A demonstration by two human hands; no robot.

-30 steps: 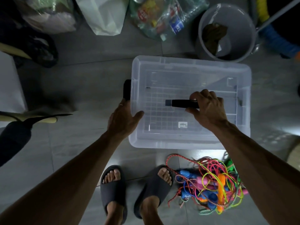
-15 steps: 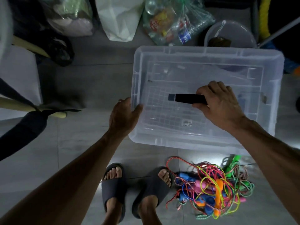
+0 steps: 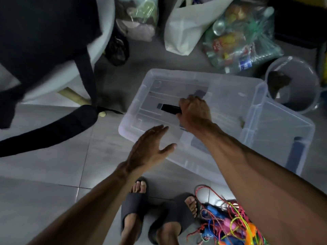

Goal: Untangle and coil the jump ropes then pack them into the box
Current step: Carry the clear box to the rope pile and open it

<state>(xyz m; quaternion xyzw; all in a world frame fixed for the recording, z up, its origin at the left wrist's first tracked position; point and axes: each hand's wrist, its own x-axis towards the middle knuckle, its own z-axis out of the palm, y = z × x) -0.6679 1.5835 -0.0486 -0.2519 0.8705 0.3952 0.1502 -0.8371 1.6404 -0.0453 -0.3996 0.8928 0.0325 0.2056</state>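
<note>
The box (image 3: 230,110) is seen tilted on the floor (image 3: 53,174), its near left corner close to the left hand (image 3: 150,149), with bare tile left of it. The left hand is spread flat above that corner, holding nothing. A black handle (image 3: 169,108) is gripped by the right hand (image 3: 193,112) over the box. Half a second ago the box lay straight and its edge was held by the left hand (now it is let go). The ropes (image 3: 228,225) are piled by the feet. A bucket (image 3: 293,85) holds something dark.
</note>
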